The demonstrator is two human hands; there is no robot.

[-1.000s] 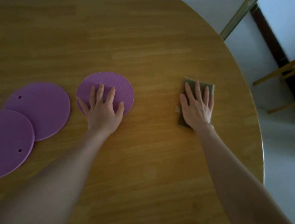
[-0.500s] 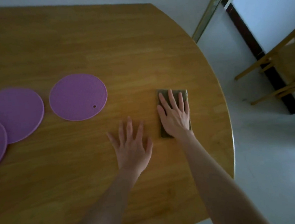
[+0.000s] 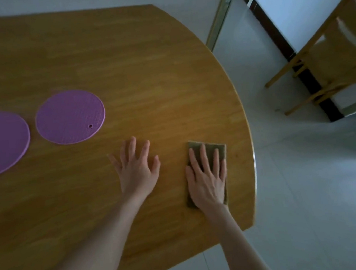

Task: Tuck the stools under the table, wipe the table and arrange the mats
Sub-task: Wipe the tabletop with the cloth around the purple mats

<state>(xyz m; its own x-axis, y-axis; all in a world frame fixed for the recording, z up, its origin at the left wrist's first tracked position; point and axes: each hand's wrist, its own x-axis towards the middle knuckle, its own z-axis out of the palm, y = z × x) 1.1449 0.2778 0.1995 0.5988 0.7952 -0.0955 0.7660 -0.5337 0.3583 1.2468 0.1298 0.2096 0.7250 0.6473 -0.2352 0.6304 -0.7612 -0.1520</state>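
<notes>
The right grip (image 3: 206,179) lies flat, fingers straight, pressing the folded cloth (image 3: 211,146) onto the wooden counter (image 3: 124,64) near its curved edge. The cloth looks thin, soft and light (better driven under the palm than pinched). The left grip (image 3: 137,172) rests spread and empty beside it. The nearest purple mat (image 3: 70,116), probably floppy, lies up and left of that grip. Pale floor (image 3: 305,188) lies right of both.
</notes>
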